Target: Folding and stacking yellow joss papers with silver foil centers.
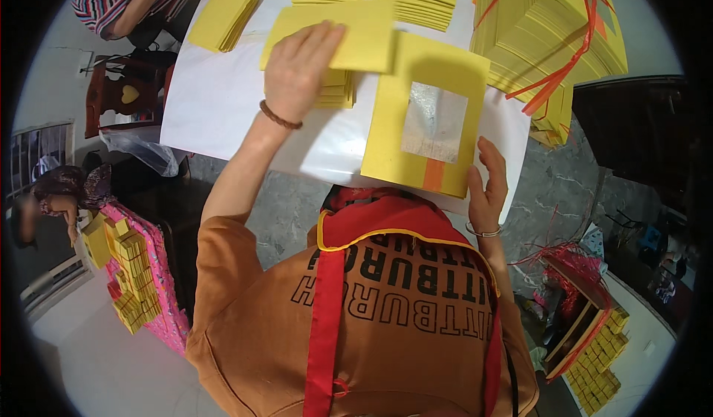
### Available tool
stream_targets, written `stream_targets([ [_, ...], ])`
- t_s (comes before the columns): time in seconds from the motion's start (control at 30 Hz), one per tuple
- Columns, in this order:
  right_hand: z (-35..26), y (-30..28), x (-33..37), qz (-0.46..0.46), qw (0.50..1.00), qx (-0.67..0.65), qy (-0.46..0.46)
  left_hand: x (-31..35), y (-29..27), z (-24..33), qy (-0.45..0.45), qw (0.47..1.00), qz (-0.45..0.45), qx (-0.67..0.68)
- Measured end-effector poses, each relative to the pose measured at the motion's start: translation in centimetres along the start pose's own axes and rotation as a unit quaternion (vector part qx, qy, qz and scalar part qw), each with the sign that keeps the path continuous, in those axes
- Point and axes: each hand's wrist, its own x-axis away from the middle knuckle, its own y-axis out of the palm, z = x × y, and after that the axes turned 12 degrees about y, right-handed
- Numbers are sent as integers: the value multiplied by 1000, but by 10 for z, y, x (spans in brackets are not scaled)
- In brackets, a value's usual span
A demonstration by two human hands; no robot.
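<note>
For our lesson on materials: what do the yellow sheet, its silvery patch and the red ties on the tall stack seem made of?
Yellow sheet: probably matte paper; flat, crisp-edged. Silvery patch: perhaps shiny metallic foil, given its uneven glare. Red ties: likely glossy plastic, being thin, ribbon-like strands.

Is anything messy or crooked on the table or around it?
Yes. At the right, below the table, red string hangs in a loose tangle, its ends poking out everywhere. On the table, the small yellow paper stack at upper left sits tilted, apart from the neater stacks.
</note>
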Motion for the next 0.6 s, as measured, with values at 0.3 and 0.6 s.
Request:
stream_targets([
  [0.3,1,9,3,-45,996,71,-39,107,61,-19,-52,974,-210,69],
  [0.6,1,14,0,-32,989,116,-90,128,71,10,-78,949,-299,56],
])
